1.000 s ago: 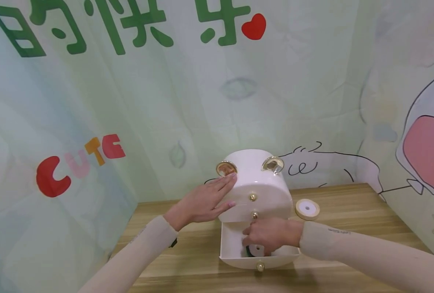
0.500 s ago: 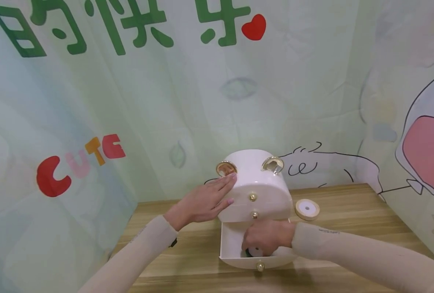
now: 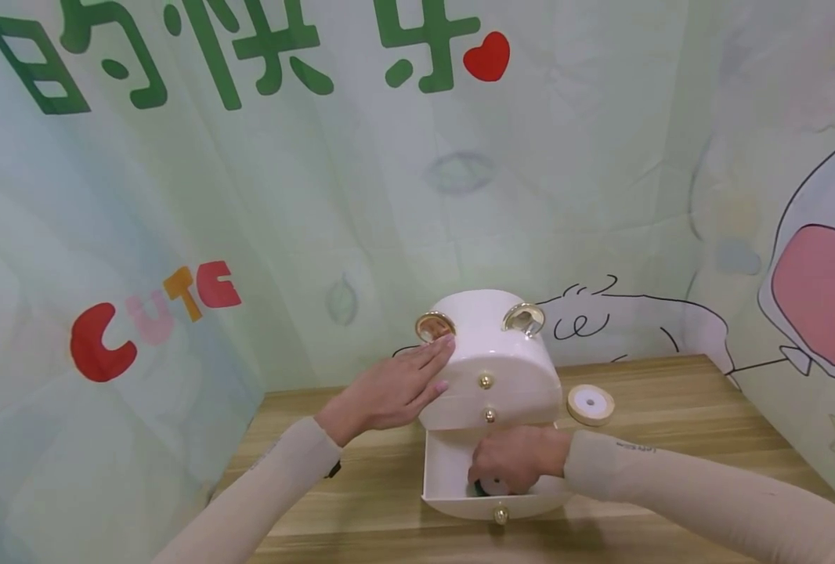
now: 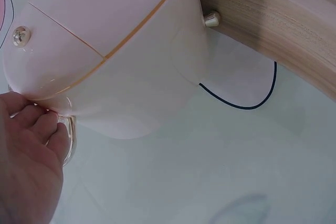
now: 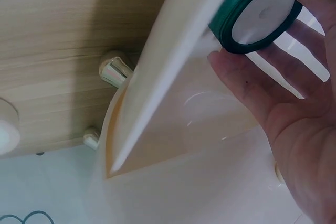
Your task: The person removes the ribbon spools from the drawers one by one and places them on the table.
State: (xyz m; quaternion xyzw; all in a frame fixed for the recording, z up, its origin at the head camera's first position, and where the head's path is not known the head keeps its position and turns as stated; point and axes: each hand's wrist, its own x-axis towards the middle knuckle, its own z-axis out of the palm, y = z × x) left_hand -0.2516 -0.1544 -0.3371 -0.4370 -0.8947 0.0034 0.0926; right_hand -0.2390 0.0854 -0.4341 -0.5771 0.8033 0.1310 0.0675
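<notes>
A white storage box (image 3: 488, 337) with gold knobs and two gold-rimmed ears stands on the table, its bottom drawer (image 3: 460, 508) pulled out. My left hand (image 3: 389, 388) rests on the box's left side by the ear, fingers mostly straight; in the left wrist view the fingertips touch the box beside the ear (image 4: 70, 137). Inside the drawer, my right hand (image 3: 512, 456) grips a green ribbon roll (image 5: 257, 17) with a white centre. The thumb lies against the roll's edge in the right wrist view, and other fingers curl about its far side. In the head view, the hand covers most of it.
To the right of the box a cream ribbon roll (image 3: 591, 404) with a white centre lies flat on the wooden table (image 3: 671, 439). A printed cloth backdrop (image 3: 347, 196) hangs close behind the box and along both sides.
My right hand has shifted slightly left and its fingers have drawn in closer round the green ribbon roll in the drawer. The left hand has stayed nearly still on the box.
</notes>
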